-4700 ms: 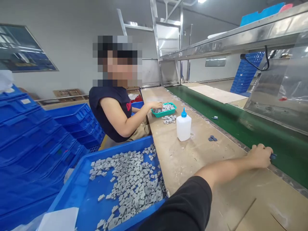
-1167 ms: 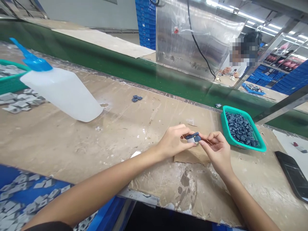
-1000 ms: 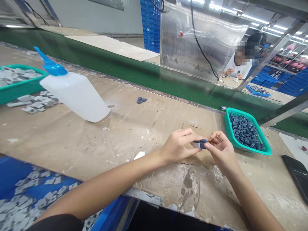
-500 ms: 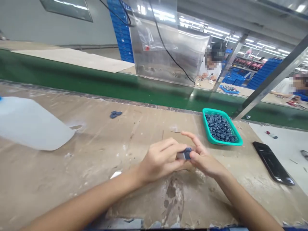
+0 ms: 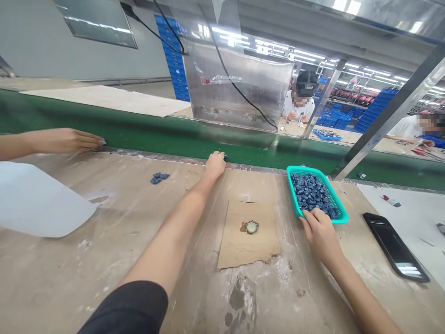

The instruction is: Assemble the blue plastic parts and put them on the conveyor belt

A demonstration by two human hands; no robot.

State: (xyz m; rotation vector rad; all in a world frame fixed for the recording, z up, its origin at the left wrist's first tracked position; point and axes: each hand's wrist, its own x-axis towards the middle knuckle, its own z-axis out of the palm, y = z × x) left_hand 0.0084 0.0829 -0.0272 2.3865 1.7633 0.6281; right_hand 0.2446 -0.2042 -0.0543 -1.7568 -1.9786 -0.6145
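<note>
My left hand (image 5: pixel 216 163) is stretched forward to the green belt, fingers closed around a small dark blue-grey piece (image 5: pixel 225 157), most of it hidden. At the near left corner of the green basket (image 5: pixel 342 219), my right hand (image 5: pixel 321 234) has its fingers closed on the rim, thumb outside. Many dark blue pieces (image 5: pixel 313 192) fill that basket. Between my arms lies a cardboard sheet (image 5: pixel 229 250) carrying a round cap with a crimped-looking edge (image 5: pixel 251 227).
A co-worker's hand (image 5: pixel 74 140) holds something small at the belt (image 5: pixel 156 144) on the far left, behind a whitish translucent jug (image 5: pixel 45 199). A few blue pieces (image 5: pixel 160 177) lie on the table. Right of the basket are a black phone (image 5: pixel 396 246) and a metal post (image 5: pixel 385 102).
My hands have parted: the left went forward to the belt with the small piece, the right moved to the basket. The cardboard and cap are uncovered. A co-worker's hand has appeared on the left.
</note>
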